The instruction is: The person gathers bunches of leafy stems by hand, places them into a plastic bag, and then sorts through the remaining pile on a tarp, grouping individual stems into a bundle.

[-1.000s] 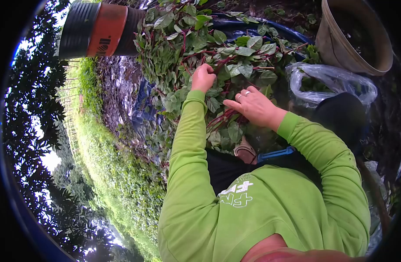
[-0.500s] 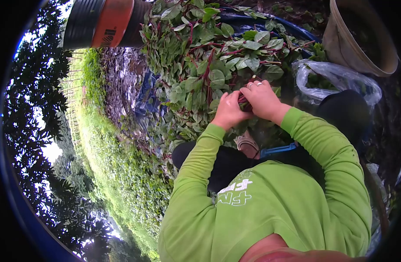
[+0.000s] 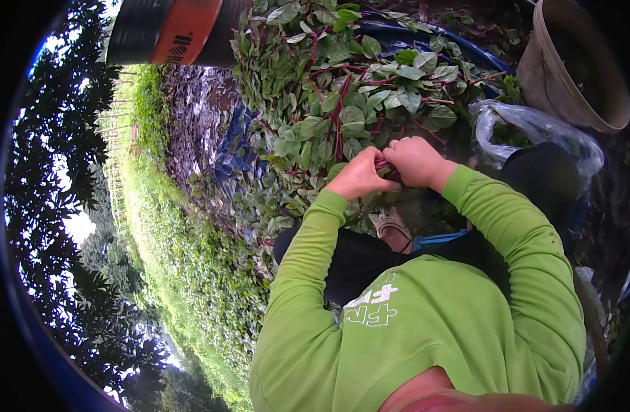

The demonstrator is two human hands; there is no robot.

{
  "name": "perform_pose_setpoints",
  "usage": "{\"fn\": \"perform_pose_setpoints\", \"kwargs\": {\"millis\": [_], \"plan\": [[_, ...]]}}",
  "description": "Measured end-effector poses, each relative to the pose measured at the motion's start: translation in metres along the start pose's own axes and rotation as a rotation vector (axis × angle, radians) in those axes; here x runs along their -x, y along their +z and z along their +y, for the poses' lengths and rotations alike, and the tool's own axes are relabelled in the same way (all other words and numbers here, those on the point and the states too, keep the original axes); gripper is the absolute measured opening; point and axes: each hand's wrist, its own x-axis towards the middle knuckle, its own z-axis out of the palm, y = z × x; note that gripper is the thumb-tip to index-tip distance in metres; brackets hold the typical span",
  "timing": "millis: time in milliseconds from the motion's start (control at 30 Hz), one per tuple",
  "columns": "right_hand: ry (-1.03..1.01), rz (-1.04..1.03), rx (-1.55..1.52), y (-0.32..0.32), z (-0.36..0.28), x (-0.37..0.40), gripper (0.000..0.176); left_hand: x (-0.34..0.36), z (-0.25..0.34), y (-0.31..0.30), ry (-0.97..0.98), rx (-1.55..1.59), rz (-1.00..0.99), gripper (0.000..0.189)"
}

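lettering (image 3: pixel 370 305) on shirt illegible; hands (image 3: pixel 359 177) (image 3: pixel 418 161) grip red stems (image 3: pixel 382 165).

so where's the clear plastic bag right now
Head view, upper right: the clear plastic bag lies just below the tan bucket, beside the right hand.

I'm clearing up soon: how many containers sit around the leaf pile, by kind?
Black and orange drum: 1
Tan bucket: 1
Clear plastic bag: 1
Blue tub: 1
Total: 4
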Motion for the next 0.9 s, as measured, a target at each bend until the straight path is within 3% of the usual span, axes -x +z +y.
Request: {"fn": "perform_pose_setpoints", "kwargs": {"millis": [33,100,167,233,267,400,500,600,733,800,900], "plan": [[-0.017,0.020,0.047,0.000,-0.003,0.000,0.024,-0.008,-0.004,-0.014,-0.028,0.149,-0.054,0.067],[-0.055,0.064,0.116,-0.004,-0.004,-0.003,0.023,-0.043,-0.025,-0.043,-0.011,0.136,0.287,0.056],[-0.094,0.113,0.143,-0.006,-0.005,-0.006,0.023,-0.084,-0.052,-0.062,-0.002,-0.143,0.591,0.044],[-0.107,0.164,0.153,-0.008,-0.005,-0.009,0.017,-0.121,-0.096,-0.059,-0.040,-0.385,0.697,0.039],[-0.120,0.193,0.152,-0.009,-0.005,-0.010,0.015,-0.128,-0.091,-0.058,-0.054,-0.503,0.746,0.036],[-0.153,0.236,0.148,-0.008,-0.002,-0.008,0.009,-0.135,-0.077,-0.053,-0.237,-0.460,0.631,0.038],[-0.149,0.186,0.135,-0.012,-0.003,-0.006,0.010,-0.128,-0.073,-0.056,-0.329,-0.236,0.556,0.037],[-0.241,0.315,0.095,-0.013,-0.001,-0.006,0.012,-0.109,-0.074,-0.052,-0.148,0.060,0.573,0.037],[-0.322,0.506,0.189,-0.021,-0.004,-0.006,0.014,-0.070,-0.068,-0.025,0.039,0.019,0.382,0.028],[-0.290,0.456,0.202,-0.017,-0.001,-0.006,0.015,-0.048,-0.055,-0.011,0.159,0.105,0.224,0.028],[-0.235,0.347,0.171,-0.009,0.006,-0.007,0.012,-0.033,-0.042,-0.014,0.175,0.201,0.022,0.026]]}}
